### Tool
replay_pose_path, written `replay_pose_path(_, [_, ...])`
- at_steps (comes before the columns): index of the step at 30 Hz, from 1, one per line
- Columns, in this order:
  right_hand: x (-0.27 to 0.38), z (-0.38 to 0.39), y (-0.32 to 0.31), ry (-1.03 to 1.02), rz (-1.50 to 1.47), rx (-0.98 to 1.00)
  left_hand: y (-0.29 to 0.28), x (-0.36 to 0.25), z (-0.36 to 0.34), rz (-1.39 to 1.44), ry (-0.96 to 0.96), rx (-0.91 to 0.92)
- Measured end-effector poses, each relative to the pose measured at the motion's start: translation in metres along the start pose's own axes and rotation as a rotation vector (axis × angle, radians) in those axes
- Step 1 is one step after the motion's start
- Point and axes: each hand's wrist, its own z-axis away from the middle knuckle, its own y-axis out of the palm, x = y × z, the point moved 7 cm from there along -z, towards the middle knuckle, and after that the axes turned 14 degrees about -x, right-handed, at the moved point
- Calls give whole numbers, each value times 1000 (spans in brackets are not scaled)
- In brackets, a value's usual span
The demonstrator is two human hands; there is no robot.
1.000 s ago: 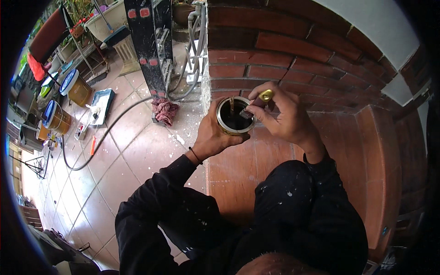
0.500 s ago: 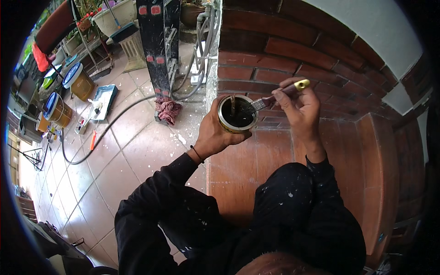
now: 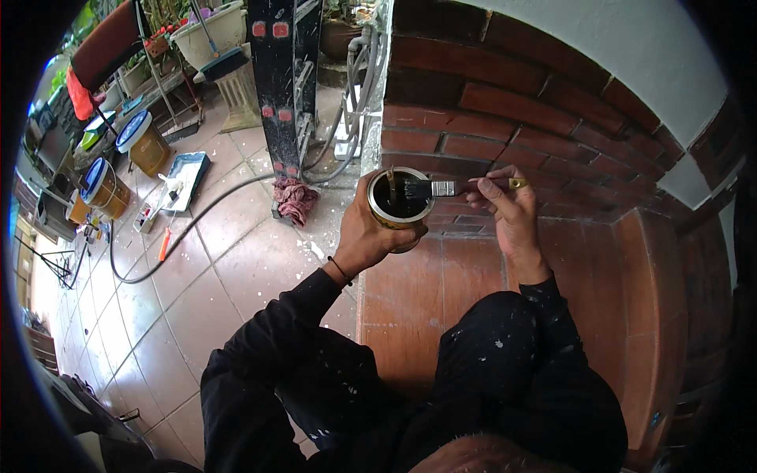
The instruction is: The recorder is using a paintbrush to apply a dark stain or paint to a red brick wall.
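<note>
My left hand (image 3: 367, 236) is wrapped round a small metal can (image 3: 400, 217) of dark liquid, with a thin stick standing inside it. My right hand (image 3: 509, 209) grips a paintbrush (image 3: 465, 186) by its dark, gold-ended handle. The brush lies nearly horizontal, with its dark bristles over or in the can's mouth; their tips are hard to make out against the liquid.
A brick wall (image 3: 505, 102) rises beyond a terracotta step (image 3: 398, 299). On the paved floor (image 3: 197, 292) are paint buckets (image 3: 146, 154), a tray (image 3: 189, 181) and a black hose (image 3: 197, 221). A ladder (image 3: 280, 94) stands on a pink rag (image 3: 296, 203) beside grey pipes (image 3: 359, 87).
The brush has swung from angled up to nearly level, its handle end coming down, as my right hand shifted slightly right and downward. My left hand still holds the can.
</note>
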Motion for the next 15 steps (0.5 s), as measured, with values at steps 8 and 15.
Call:
replay_pose_path(8, [-62,1,-9,491,-281,-143,-5,0,-7,-24,45,-64])
replay_pose_path(15, [-28,-25,0,56,-359,-253,-6,0,-6,-75,32,-70])
